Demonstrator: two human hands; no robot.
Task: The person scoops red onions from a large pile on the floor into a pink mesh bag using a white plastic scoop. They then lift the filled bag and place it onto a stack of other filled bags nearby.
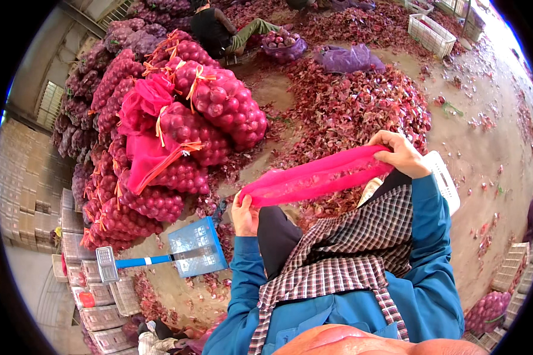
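An empty pink mesh sack (317,177) is stretched flat between my two hands. My left hand (244,214) pinches its lower left end, and my right hand (404,155) grips its upper right end. Both arms are in blue sleeves, with a checked apron over my front. A white plastic crate (447,183) shows just behind my right wrist, partly hidden by my arm.
Filled red mesh sacks of onions (177,118) are heaped to the left. A blue platform scale (195,247) stands in front of my left hand. Onion skins (361,100) cover the floor. Another person (219,29) sits at the top, beside a purple bag (349,59). A white crate (430,34) stands farther back.
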